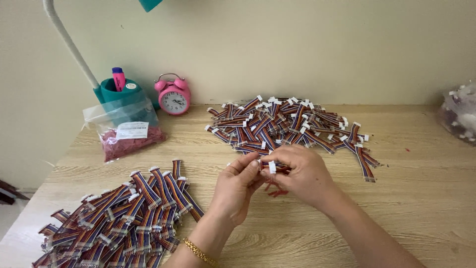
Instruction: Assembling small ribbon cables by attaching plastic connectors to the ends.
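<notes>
My left hand (236, 186) and my right hand (302, 173) meet above the middle of the wooden table (406, 198). Together they pinch a small bundle of short multicoloured ribbon cables (273, 167) with white plug ends. A red band (276, 191) hangs below the bundle between my hands. A loose heap of the same cables (287, 124) lies just behind my hands. A second pile of bundled cables (119, 218) lies at the front left. A gold bracelet (199, 252) sits on my left wrist.
A clear plastic bag of red bands (126, 134) lies at the back left, by a teal lamp base (119, 94) holding a pink marker. A pink alarm clock (173, 95) stands against the wall. Another clear bag (458, 111) sits at the right edge.
</notes>
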